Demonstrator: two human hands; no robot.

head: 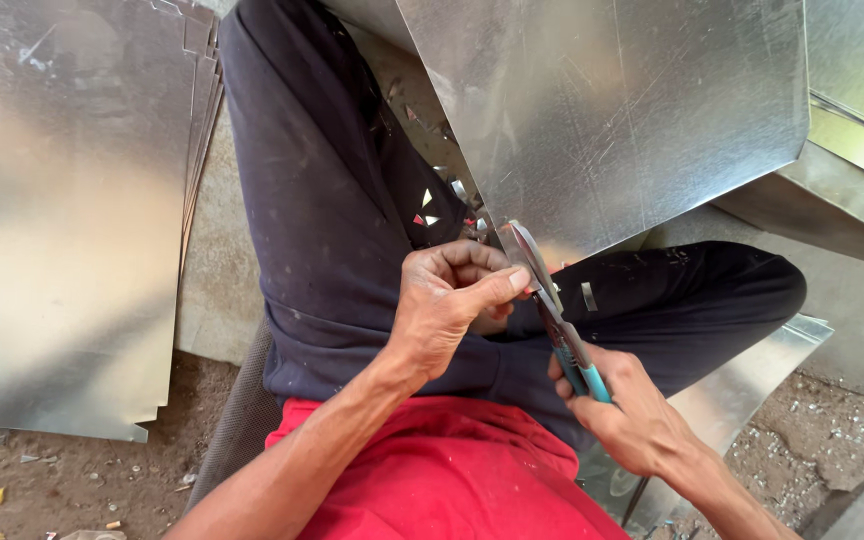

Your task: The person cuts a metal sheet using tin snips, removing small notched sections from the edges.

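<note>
Single view, head-worn camera. Looks steeply down over the person's own chest and lap, close in. Left hand (452, 300) and right hand (632, 420) fill lower centre. Frame reaches a stack of metal sheets (62, 200) at left and dirt ground (812, 440) at right. No second view to overlap.
</note>
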